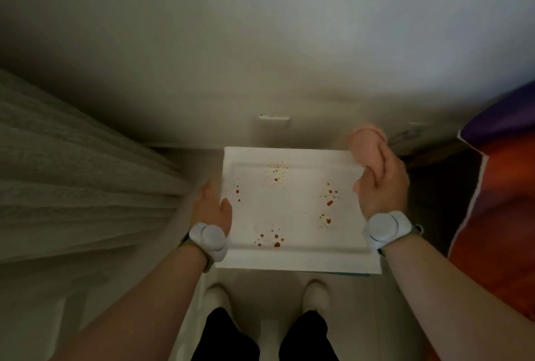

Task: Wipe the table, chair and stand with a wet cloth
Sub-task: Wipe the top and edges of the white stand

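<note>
My right fingers (376, 175) were curled tight round the bunched pink cloth (366, 143), and that right hand (379, 187) sat at the 1 o'clock corner of the white top (289, 210). I honestly couldn't say if that's the table or the stand. The cloth looked to be at or just off the far edge, not on the mess yet.

My left hand (212, 204) was at the 9 o'clock edge with its thumb lying on the surface. The other fingers ran along the side, and I couldn't tell if they hooked under.

The red spatters (276, 176) sat in clusters at roughly 12, 3, 4, 6 and 9 o'clock.

My plan was to open the cloth out flatter so more of it touched, brace the top with the left hand, and start at 12. I'd pull each stroke toward 6 instead of scrubbing circles, since red stuff smears on white. I'd fold to a clean face between clusters, and the raised rim groove probably needed a fingertip pass.

The curtain (72, 172) hung off at 9 and the orange fabric (498, 201) at 3, both close enough that I wanted no drips flicked sideways.
</note>
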{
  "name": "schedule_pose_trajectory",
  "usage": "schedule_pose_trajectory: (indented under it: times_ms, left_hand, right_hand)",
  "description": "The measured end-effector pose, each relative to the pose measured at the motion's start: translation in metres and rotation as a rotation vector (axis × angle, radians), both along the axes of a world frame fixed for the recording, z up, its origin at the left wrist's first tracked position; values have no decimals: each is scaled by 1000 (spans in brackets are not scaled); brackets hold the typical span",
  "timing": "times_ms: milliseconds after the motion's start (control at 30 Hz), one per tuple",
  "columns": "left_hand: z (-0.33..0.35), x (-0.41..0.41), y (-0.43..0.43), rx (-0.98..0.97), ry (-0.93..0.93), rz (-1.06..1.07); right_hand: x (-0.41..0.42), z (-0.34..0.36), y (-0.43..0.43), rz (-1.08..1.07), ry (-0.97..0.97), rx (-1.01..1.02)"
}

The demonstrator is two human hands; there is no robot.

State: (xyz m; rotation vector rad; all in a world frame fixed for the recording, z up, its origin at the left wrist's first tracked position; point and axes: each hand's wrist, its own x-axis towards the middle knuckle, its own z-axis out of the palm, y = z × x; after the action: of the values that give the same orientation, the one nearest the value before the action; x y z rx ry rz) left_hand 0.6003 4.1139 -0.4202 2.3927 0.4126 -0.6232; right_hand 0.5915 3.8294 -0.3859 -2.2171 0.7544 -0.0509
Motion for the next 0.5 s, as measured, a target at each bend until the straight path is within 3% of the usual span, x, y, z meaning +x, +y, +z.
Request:
schedule_pose_trajectory:
  times_ms: [67,200,300,400,500]
  left_hand:
    - [-9,0,-1,-20,14,65]
    - [-45,-10,-2,-122,-46,68]
    - [-52,-21,3,-170,-78,59]
    - [-55,-23,8,-205,-99,13]
    - [-57,-21,13,-223,-101,0]
  right_hand:
    - [5,-10,-8,133,106,-187]
    - [12,-62,-10,341,481,-331]
    - [16,-83,9,369,437,-432]
    - [25,-79,49,369,354,-319]
    - [40,-68,92,535,247,-247]
